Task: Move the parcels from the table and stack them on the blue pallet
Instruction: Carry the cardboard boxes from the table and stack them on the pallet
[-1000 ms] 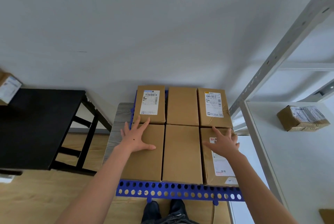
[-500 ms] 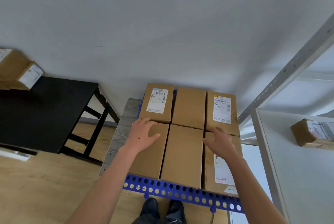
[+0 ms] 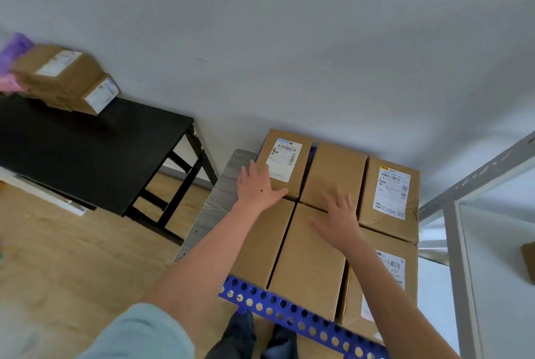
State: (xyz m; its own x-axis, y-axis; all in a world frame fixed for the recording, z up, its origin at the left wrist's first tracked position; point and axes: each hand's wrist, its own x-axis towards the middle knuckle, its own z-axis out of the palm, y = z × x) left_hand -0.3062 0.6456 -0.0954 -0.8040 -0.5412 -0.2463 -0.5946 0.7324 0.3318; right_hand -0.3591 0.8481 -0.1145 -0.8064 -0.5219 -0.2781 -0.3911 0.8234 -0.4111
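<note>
well left of the blue pallet (image 3: 289, 312), the untouched parcels (image 3: 63, 78) sit piled on the black table (image 3: 86, 150), blurred; the pile looks uneven, so a hasty grab could topple it. on the pallet, six cardboard parcels (image 3: 309, 257) lie flat in two rows of three, each long axis running from the pallet's near perforated edge toward the wall. the left hand (image 3: 257, 185) rests with straight, spread fingers on the back-left parcel (image 3: 285, 162); the right hand (image 3: 338, 219), fingers likewise straight, lies over the middle seam, gripping nothing. the front-right parcel (image 3: 402, 245) seems to overhang that near edge, so weight stacked there could tip it.
</note>
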